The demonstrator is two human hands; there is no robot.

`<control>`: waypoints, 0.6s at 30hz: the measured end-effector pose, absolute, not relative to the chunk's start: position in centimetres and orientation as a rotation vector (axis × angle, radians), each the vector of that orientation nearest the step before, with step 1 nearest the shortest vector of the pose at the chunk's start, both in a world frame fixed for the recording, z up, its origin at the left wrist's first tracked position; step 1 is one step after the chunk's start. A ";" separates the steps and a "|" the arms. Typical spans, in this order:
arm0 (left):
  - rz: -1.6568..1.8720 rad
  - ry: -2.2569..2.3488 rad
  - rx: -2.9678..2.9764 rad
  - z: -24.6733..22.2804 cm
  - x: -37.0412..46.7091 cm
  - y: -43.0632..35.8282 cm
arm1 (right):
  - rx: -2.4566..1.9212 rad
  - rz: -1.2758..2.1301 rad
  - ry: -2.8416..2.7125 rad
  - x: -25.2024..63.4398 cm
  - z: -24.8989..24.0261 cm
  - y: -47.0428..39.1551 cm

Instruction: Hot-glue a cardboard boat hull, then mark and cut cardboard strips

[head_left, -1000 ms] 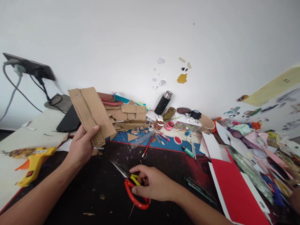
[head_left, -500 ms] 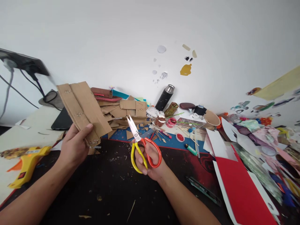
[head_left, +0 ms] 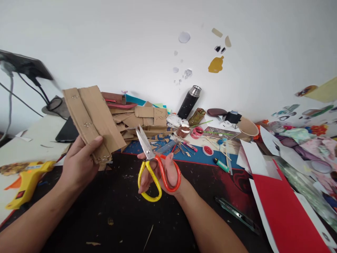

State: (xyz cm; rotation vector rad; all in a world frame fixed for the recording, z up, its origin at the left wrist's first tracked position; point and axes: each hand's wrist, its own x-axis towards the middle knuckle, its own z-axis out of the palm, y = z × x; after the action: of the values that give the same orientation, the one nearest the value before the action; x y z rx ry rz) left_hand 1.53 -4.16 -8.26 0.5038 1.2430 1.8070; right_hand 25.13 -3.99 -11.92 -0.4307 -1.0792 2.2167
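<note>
Here the left hand (head_left: 79,167) clamps the cardboard piece (head_left: 101,117) over the desk's left side; the right hand (head_left: 172,172) grips the scissors (head_left: 148,154), blades slightly parted, off the cardboard. Cut scraps (head_left: 144,112) lie piled behind; no cutting is underway, and what remains, I can't tell.

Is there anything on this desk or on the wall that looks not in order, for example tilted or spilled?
The black flask leans over rather than standing straight. Small scraps litter the dark mat. The wall has irregular patches, perhaps stickers or damaged paint. No spill is evident.
</note>
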 end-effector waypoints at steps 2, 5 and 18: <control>1.810 1.254 0.557 -8.1 1.8 -4.3 | -0.360 2.215 -1.075 25.4 -11.6 -3.9; 1.810 1.281 0.634 -8.0 2.2 -4.5 | -0.297 2.269 -1.059 25.6 -10.5 -3.9; 1.949 1.214 0.639 -5.3 3.1 -3.6 | -0.569 2.036 -1.101 25.8 -10.5 -3.0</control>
State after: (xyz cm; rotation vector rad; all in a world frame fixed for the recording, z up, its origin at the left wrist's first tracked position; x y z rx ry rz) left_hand 3.10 -3.63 -5.26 0.6385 1.2139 1.9492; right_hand 25.76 -2.97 -10.52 -0.5685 -1.1009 2.0363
